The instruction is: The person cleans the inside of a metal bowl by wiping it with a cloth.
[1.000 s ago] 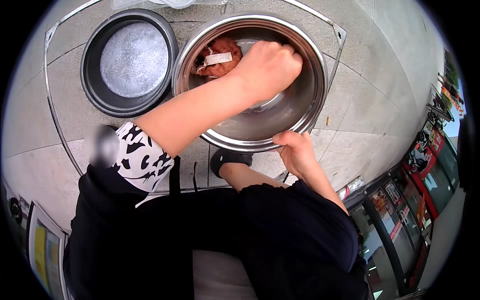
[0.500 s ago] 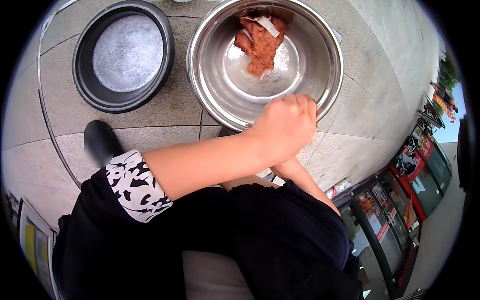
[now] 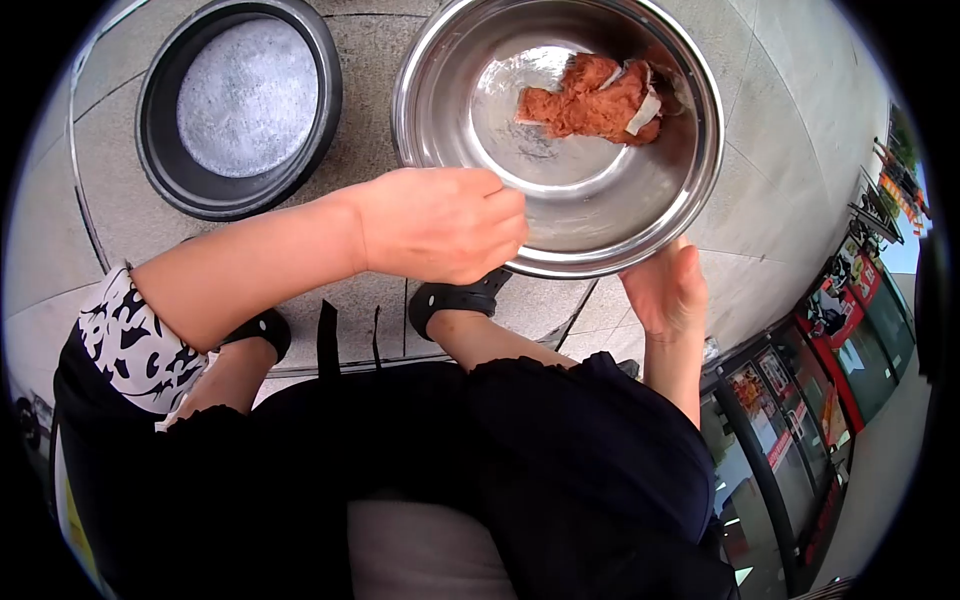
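Note:
A large steel bowl (image 3: 470, 150) holds a reddish piece of meat (image 3: 610, 100) with whitish strips on it, toward its upper right side. Over the bowl's lower left rim is my left hand (image 3: 445, 225), closed like a fist with its back toward the camera; whatever it may hold is hidden. At the lower right rim my right hand (image 3: 670, 285) holds the bowl from beneath, palm up, thumb outside and fingertips hidden under the metal. The bowl is tilted a little.
A dark round basin (image 3: 150, 140) with grayish, foamy-looking liquid sits on the paving at the upper left. Two feet in dark clogs (image 3: 450, 300) are below the bowl. Metal edging (image 3: 75, 170) runs along the left; shopfronts (image 3: 780, 400) stand at the lower right.
The meat has gone clockwise from the bowl's upper left to its right side. My left hand has moved from inside the bowl to its lower left rim. My right hand has shifted right, under the rim.

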